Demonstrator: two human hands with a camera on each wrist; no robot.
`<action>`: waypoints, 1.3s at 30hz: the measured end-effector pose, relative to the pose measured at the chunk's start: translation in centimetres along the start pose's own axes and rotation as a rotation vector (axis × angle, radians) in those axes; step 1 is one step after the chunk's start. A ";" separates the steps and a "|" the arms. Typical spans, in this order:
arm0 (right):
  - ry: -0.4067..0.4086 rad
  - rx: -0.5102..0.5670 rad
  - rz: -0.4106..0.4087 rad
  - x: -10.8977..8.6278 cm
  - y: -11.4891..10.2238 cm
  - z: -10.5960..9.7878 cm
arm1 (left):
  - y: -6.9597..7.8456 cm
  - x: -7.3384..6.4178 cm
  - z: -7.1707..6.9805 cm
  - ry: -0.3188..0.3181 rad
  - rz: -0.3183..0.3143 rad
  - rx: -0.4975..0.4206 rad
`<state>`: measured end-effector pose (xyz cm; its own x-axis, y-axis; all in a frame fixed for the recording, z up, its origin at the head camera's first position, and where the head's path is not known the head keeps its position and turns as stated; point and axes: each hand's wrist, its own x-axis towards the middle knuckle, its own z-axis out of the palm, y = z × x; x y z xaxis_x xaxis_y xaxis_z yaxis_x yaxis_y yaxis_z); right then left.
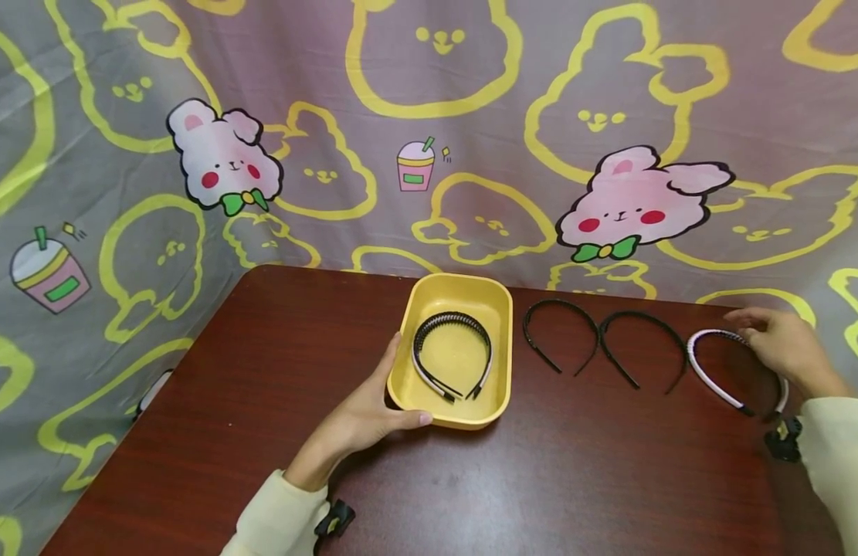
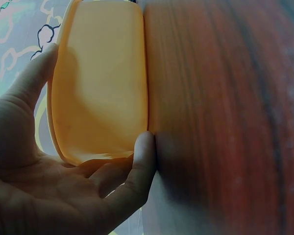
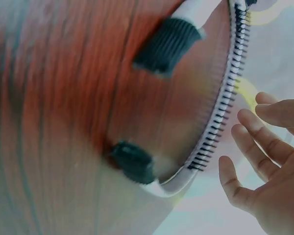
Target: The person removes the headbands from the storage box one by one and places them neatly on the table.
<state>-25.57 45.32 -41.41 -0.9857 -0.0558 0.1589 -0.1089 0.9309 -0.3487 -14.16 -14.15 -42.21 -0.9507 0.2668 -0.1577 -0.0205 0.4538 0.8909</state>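
Observation:
In the head view my left hand (image 1: 359,421) grips a yellow plastic box (image 1: 503,363) at its near left corner, thumb over the near rim and fingers along the left side. Black and white headbands (image 1: 451,318) lie nested inside it; I cannot tell how many. On the far right, my right hand (image 1: 793,347) hovers at the upper curve of a white headband (image 1: 713,384) with black tips. The right wrist view shows that headband's black comb teeth (image 3: 220,107) and my loosely spread fingers (image 3: 264,139), apart from it.
Two black headbands, one (image 1: 561,303) just right of the box and another (image 1: 644,315) beside the white one, lie in a row on the reddish-brown table (image 1: 262,386). A cartoon-printed curtain (image 1: 470,131) hangs along the table's back and left edges.

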 end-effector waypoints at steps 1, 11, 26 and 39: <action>0.007 0.012 -0.012 0.0 -0.2 0.0 | 0.0 0.0 0.0 0.000 -0.005 -0.001; 0.110 0.121 -0.155 0.4 -3.5 0.7 | -0.2 -0.1 0.0 0.010 -0.022 -0.007; 0.098 0.113 -0.144 -0.3 -9.3 1.2 | -0.1 0.1 -0.1 -0.004 0.008 -0.012; 0.119 0.183 -0.220 -0.7 -14.3 2.0 | -0.1 0.0 0.0 0.003 -0.008 -0.008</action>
<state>-23.59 31.33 -38.43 -0.9152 -0.1963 0.3519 -0.3500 0.8201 -0.4527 -14.20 -14.22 -42.34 -0.9515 0.2606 -0.1633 -0.0302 0.4494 0.8928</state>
